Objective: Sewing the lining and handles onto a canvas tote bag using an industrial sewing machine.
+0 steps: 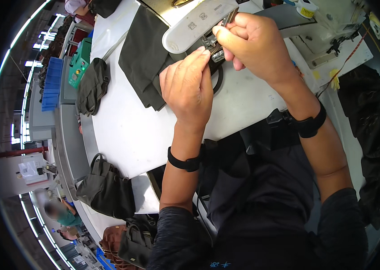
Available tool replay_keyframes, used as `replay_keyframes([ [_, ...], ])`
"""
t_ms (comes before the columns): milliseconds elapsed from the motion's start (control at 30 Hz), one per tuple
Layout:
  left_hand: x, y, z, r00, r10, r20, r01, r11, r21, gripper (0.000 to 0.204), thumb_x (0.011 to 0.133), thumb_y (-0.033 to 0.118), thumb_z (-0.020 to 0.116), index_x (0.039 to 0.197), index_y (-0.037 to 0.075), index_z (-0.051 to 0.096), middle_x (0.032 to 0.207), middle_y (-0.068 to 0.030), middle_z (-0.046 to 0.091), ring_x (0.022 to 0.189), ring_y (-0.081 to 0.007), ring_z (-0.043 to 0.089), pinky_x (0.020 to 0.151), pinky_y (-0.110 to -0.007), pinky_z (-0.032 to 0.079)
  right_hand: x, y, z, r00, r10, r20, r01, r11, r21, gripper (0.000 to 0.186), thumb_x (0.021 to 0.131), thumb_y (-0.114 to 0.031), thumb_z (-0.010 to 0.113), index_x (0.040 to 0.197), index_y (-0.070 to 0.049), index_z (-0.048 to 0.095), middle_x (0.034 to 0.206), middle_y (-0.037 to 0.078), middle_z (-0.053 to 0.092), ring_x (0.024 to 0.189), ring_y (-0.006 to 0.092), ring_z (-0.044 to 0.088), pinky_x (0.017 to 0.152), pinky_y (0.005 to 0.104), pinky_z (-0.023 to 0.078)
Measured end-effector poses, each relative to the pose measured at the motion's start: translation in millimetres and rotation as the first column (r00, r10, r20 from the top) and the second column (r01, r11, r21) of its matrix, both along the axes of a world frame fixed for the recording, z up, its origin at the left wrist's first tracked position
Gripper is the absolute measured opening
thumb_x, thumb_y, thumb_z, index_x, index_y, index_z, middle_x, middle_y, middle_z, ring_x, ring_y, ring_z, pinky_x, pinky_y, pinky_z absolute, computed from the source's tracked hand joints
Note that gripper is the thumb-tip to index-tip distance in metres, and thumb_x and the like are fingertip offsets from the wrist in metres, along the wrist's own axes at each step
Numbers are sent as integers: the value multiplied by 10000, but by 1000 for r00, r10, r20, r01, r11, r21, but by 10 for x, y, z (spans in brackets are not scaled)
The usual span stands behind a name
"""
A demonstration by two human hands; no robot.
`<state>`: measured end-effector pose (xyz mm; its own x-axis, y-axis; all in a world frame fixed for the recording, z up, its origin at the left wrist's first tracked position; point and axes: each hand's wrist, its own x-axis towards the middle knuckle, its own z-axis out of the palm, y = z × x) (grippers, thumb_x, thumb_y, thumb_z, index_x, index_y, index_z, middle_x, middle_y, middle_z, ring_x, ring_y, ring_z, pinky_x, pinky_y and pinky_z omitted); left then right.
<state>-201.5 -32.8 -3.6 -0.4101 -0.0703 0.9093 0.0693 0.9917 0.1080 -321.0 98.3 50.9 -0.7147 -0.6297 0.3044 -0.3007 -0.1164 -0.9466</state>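
Both hands meet at the needle area of a white sewing machine head (pixel 199 28). My left hand (pixel 185 87) has its fingers pressed together, with the tips against small metal parts (pixel 216 53) beneath the head; what they pinch is hidden. My right hand (pixel 257 47) is closed in a pinch at the machine's end, beside a slim dark metal piece (pixel 228 19); I cannot make out what is in its fingers. Dark green fabric (pixel 143 54) lies on the white table (pixel 129 144) to the left, partly under the machine head, and a dark loop shows beside my left hand.
Dark green bags (pixel 94 85) (pixel 104 191) sit along the left edge, with a brown bag (pixel 112 240) below. A green box (pixel 80 63) and blue bin (pixel 51 85) stand further left. Another machine part (pixel 320 54) and dark material (pixel 370 135) are at right. People work in the distance.
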Motion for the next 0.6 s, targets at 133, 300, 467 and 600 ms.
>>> replay_keyframes([
  [133,1,-17,8,1000,-3,3,3,1000,12,230,840,-15,806,1044,87,776,1067,-37,810,890,-210,725,859,-328,511,6,13,23,1000,-5,2,5,999,33,273,987,-180,672,793,5,619,637,57,685,475,90,598,456,258,481],
  [300,-27,-40,10,999,-19,-25,19,1000,4,212,838,-16,805,1021,85,775,1047,-36,809,891,-211,727,845,-329,517,-5,1,-17,1000,11,22,-11,1000,17,256,976,-175,679,809,13,632,628,55,677,467,83,582,449,253,463],
  [467,-36,-73,4,999,-34,-39,34,999,0,216,836,-23,798,1021,89,776,1044,-36,808,896,-210,729,831,-329,520,37,-7,24,1000,-4,14,3,999,33,224,1031,-202,678,936,-3,718,639,1,643,477,52,540,459,226,413],
  [600,-36,-91,-7,999,-34,-32,34,999,-1,217,833,-24,793,1016,90,775,1045,-34,808,899,-208,730,822,-326,519,25,85,125,998,55,35,-58,994,97,221,1000,-155,693,856,10,664,688,68,672,538,152,622,526,315,486],
])
